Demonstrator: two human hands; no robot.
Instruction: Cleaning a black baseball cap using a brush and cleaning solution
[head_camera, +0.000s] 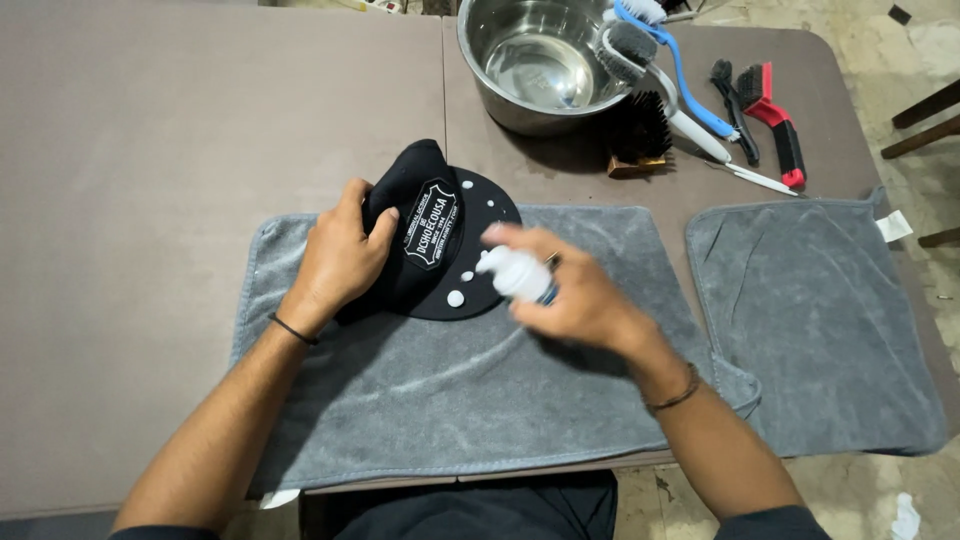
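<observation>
Right hand clasps a blurred white bottle; left hand grips the black cap.

A brown table is occupying most of the view; light stone floor and dark wooden chair legs are showing at right.

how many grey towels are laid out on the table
2. A large grey towel lies under the black cap, in front of the person. A smaller grey towel lies to its right, near the table edge.
</observation>
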